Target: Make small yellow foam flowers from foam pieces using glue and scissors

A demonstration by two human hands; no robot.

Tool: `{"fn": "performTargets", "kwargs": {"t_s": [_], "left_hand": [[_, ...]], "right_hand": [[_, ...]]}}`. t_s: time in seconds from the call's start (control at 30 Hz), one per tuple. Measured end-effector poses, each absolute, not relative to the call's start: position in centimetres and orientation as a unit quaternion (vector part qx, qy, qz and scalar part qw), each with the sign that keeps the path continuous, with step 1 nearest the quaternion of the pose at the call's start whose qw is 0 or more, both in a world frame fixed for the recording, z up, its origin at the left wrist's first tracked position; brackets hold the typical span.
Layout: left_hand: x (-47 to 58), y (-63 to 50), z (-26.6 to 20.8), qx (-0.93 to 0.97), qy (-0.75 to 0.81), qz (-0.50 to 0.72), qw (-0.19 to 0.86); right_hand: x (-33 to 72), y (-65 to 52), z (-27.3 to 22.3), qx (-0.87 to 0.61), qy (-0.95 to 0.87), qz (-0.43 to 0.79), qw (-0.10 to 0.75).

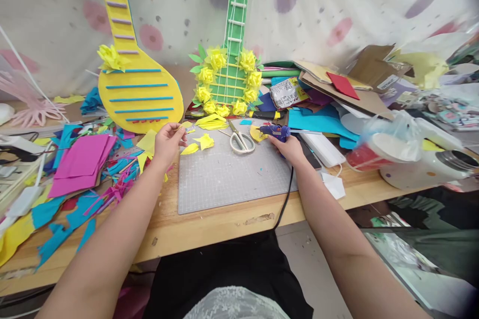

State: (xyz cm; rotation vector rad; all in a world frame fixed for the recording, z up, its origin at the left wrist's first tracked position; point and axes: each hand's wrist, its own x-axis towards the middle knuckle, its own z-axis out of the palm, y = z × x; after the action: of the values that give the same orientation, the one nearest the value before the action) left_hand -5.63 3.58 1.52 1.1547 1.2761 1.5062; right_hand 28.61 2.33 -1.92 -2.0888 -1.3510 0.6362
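Observation:
My right hand (289,148) is wrapped round a blue hot glue gun (276,132), with a clear glue stick out of its back end. Its nozzle points left, over a round yellow piece (258,133) on the grey cutting mat (224,184). At the mat's left edge, my left hand (169,142) has its fingertips pinched together; what lies between them is too small to make out. Scissors with white handles (242,143) rest between my hands. Loose yellow petals (190,149) and a small yellow paper flower (204,141) lie just right of my left hand.
Behind stand a yellow paper guitar shape (140,89) and a green one (234,60) ringed with yellow flowers. Magenta sheets (82,162) and coloured scraps cover the left. A phone (310,152), white power bank (324,149), cup (385,152) and piled cardboard (348,94) crowd the right.

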Motion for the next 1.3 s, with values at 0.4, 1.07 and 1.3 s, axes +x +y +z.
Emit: {"fn": "performTargets", "kwargs": {"t_s": [0.4, 1.07, 1.3], "left_hand": [[-5.8, 5.3, 4.6, 0.603, 0.525, 0.436, 0.413], [-4.0, 7.9, 5.5, 0.634, 0.572, 0.272, 0.444], [-4.0, 8.5, 4.4, 0.661, 0.557, 0.267, 0.425]], "right_hand": [[29.5, -0.4, 2.2, -0.804, -0.586, 0.084, 0.057], [13.3, 6.6, 0.7, -0.539, -0.569, 0.478, 0.398], [12.8, 7.6, -0.8, -0.552, -0.561, 0.445, 0.427]]}}
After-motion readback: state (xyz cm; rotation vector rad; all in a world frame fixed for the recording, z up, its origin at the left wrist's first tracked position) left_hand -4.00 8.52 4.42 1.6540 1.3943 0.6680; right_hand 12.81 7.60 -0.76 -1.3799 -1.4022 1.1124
